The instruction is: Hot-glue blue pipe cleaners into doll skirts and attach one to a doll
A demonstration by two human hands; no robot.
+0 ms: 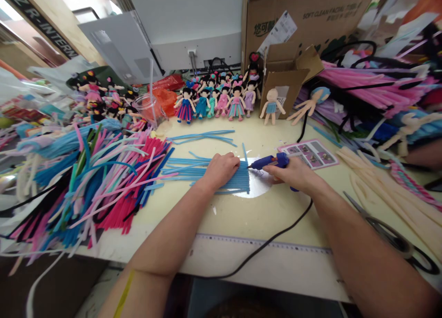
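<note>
My right hand is wrapped round a blue hot glue gun. Its nozzle reaches the right edge of a row of light blue pipe cleaners laid side by side. On that row rests my left hand, fingers curled and closed on the pipe cleaners near their right ends; the fingertips are partly hidden. One blue pipe cleaner stands out crosswise at the row's edge. Beneath the right end lies a shiny silvery round sheet. A black cord trails from the glue gun towards the table's front edge.
Loose coloured pipe cleaners are heaped at left. Finished small dolls stand at the back, beside a bare-headed doll and a cardboard box. Scissors and beige strips lie at right. A ruler runs along the front.
</note>
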